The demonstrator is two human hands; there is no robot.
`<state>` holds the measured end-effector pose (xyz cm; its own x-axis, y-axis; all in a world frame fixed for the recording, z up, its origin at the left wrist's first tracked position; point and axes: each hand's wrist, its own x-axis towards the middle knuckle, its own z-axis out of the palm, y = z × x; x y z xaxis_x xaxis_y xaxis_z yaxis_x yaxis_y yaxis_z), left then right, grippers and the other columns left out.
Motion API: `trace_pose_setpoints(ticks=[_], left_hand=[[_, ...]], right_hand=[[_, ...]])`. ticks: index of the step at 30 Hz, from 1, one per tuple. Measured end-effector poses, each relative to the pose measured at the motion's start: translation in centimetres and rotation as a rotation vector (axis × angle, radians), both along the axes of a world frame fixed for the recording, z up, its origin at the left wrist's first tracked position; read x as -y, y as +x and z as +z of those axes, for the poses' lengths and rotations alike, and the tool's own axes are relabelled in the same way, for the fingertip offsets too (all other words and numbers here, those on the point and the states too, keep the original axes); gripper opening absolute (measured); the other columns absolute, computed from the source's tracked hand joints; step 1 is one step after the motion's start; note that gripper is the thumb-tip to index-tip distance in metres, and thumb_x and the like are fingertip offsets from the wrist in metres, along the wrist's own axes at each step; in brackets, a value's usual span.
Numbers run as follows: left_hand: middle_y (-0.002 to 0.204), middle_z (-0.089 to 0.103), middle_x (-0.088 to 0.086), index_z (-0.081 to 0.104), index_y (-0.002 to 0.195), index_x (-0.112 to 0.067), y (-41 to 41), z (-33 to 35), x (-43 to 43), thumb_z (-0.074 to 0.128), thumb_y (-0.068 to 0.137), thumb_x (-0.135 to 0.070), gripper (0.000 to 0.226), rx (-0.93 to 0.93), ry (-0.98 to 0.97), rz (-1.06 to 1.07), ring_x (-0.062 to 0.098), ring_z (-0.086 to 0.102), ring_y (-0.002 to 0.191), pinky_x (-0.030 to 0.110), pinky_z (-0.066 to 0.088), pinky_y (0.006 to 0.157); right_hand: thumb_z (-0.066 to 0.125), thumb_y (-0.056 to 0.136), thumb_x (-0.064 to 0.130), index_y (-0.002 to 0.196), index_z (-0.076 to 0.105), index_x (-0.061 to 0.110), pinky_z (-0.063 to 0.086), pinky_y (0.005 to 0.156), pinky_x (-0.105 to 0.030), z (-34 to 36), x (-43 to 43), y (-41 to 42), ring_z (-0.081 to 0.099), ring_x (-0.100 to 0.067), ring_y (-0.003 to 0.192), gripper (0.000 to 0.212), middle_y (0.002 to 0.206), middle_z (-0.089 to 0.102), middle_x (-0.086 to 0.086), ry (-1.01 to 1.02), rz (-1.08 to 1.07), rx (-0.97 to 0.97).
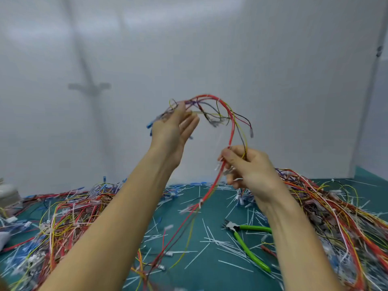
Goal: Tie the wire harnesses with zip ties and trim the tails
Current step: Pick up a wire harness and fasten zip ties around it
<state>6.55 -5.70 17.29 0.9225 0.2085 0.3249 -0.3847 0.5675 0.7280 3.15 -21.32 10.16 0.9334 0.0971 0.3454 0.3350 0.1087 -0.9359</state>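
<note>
The floppy bundle of red, yellow and purple wires [230, 131] is arching above the teal counter [212, 267]. It's looking light and limp, so it's best taken by its banded red trunk. The left hand [174, 131] is pinching the 10 o'clock end, spare fingers spread, while the right hand [245, 164] is closing its grip round the trunk at 4 o'clock.

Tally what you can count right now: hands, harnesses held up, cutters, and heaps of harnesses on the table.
Hands: 2, left hand and right hand
Harness held up: 1
Cutters: 1
Heaps on the table: 2, left heap and right heap
Total: 6
Loose zip tie tails: too many to count.
</note>
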Motion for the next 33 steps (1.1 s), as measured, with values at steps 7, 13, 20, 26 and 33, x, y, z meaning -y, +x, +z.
trace_pose_setpoints(ticks=[7, 13, 20, 26, 33], left_hand=[[0.114, 0.066, 0.002, 0.061, 0.113, -0.009, 1.8, -6.6, -1.3, 0.057, 0.098, -0.021, 0.019, -0.272, 0.150, -0.031, 0.019, 0.070, 0.092, 0.025, 0.060, 0.062], [0.101, 0.074, 0.004, 0.064, 0.103, -0.009, 0.0, -14.2, -2.9, 0.058, 0.097, -0.018, 0.013, -0.507, 0.704, -0.132, 0.012, 0.071, 0.069, 0.026, 0.055, 0.053], [0.073, 0.066, 0.004, 0.061, 0.086, -0.006, -0.8, -21.5, -6.9, 0.056, 0.096, -0.008, 0.011, -0.596, 0.809, 0.283, 0.013, 0.045, 0.038, 0.017, 0.030, 0.033], [0.065, 0.069, 0.001, 0.066, 0.078, -0.011, -0.9, -22.1, -9.1, 0.061, 0.091, -0.014, 0.015, -0.572, 0.903, 0.478, 0.017, 0.048, 0.047, 0.028, 0.038, 0.050], [0.066, 0.068, 0.005, 0.069, 0.084, -0.003, -1.8, -21.3, -11.4, 0.059, 0.094, -0.010, 0.015, -0.499, 0.873, 0.351, 0.015, 0.050, 0.040, 0.018, 0.032, 0.037]], right_hand=[[0.054, 0.101, 0.021, 0.088, 0.063, 0.011, 0.044, 0.044, -0.019, -0.8, 0.2, 0.6, 0.070, -0.019, 0.055, 0.019, 0.088, 0.074, -0.005, -0.232, -0.073, 0.018], [0.053, 0.100, 0.022, 0.083, 0.063, 0.015, 0.051, 0.049, -0.023, -0.3, 0.9, 0.9, 0.068, -0.019, 0.051, 0.021, 0.067, 0.069, -0.004, -0.233, -0.229, 0.187], [0.053, 0.101, 0.023, 0.081, 0.059, 0.021, 0.056, 0.054, -0.036, 0.5, 1.4, 0.6, 0.058, -0.011, 0.044, 0.021, 0.061, 0.063, 0.004, -0.163, -0.393, 0.381], [0.052, 0.102, 0.026, 0.086, 0.062, 0.021, 0.055, 0.056, -0.039, 0.9, 1.0, -0.1, 0.057, -0.009, 0.046, 0.018, 0.065, 0.062, 0.005, -0.165, -0.423, 0.455], [0.049, 0.103, 0.031, 0.091, 0.061, 0.019, 0.051, 0.051, -0.049, 1.8, 0.0, -1.4, 0.056, -0.023, 0.049, 0.021, 0.060, 0.055, 0.008, -0.147, -0.545, 0.563]])
